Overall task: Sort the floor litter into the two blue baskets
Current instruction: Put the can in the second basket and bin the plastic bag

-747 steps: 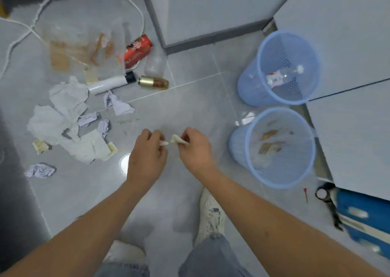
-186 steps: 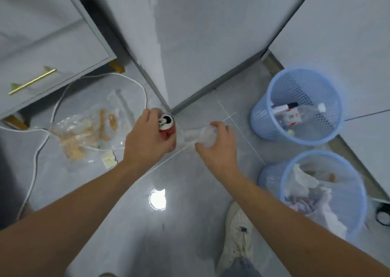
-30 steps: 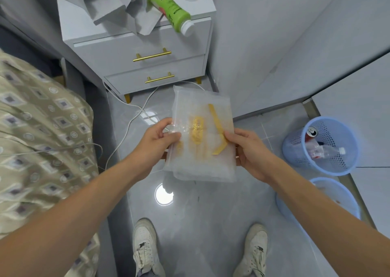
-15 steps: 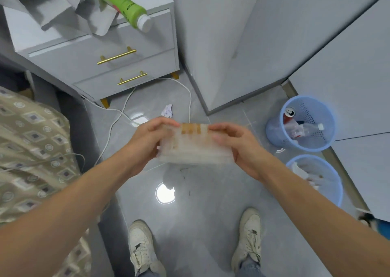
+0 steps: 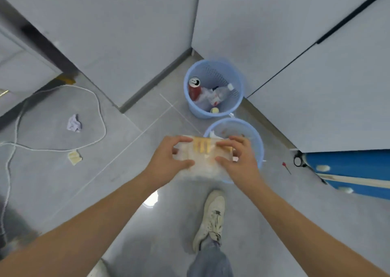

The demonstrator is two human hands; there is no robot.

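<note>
From the head view, your left hand [image 5: 168, 156] and right hand [image 5: 237, 156] both clamp curled fingers on the folded plastic bag [image 5: 202, 160], held over the nearer blue basket [image 5: 258, 141]. Beyond that basket stands the far blue basket [image 5: 215, 64], holding a red can [image 5: 193, 89].

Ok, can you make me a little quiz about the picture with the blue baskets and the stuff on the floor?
1. True or false: both hands hold the plastic bag.
2. Which basket holds the red can? A) far basket B) near basket
3. Fill in: the crumpled purple paper lies on the ____.

Key: 1 true, left hand and right hand grip it. 2 A. 3 floor.
</note>
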